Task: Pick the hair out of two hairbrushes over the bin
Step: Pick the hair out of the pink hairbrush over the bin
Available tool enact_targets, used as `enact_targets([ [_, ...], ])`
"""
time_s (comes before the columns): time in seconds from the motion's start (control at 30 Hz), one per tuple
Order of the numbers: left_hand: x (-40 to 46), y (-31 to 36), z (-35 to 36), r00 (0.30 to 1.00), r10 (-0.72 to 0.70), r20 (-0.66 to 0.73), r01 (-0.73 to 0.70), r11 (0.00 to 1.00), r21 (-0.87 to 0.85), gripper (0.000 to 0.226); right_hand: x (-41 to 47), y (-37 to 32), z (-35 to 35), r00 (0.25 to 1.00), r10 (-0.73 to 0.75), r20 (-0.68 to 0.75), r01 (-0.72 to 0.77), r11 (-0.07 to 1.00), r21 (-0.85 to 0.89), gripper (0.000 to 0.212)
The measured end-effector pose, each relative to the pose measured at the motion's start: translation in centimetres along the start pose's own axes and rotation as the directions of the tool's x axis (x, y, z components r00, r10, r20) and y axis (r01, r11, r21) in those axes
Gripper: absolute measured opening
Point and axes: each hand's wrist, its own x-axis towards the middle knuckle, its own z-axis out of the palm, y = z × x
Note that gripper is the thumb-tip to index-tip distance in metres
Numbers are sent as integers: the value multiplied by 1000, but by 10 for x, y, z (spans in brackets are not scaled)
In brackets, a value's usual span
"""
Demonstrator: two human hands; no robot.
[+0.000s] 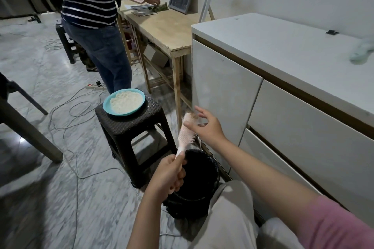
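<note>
My left hand (169,174) is closed around the handle of a pale pink hairbrush (186,134), which points up and away from me above the black bin (199,180). My right hand (204,125) is at the brush's upper end, thumb and fingers pinching a brownish tuft of hair (196,116) among the bristles. The bin stands on the floor beside my knee, its inside dark. Only one hairbrush is in view.
A dark woven stool (129,127) left of the bin carries a teal plate of rice (123,102). A white cabinet (283,91) rises on the right. A person in a striped top (91,6) stands at a wooden table (162,28). Cables (66,127) trail over the marble floor.
</note>
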Motion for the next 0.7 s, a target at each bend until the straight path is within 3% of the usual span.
enact_targets([
  [0.2,1,-6,3,999,43,-17,-41,995,92,33,8,-5,-1,996,-4,-93,-6,994,-111,37],
  [0.47,4,-16,1,984,156,-91,-122,946,302,32,11,-3,-5,993,-19,-114,-18,947,-320,20],
  [0.6,6,-18,-1,975,192,-113,-137,916,378,33,15,-2,-9,994,16,-107,-49,947,-318,12],
  [0.7,5,-17,-1,979,171,-107,-128,938,323,32,15,-1,-11,992,48,-119,-77,965,-252,6],
])
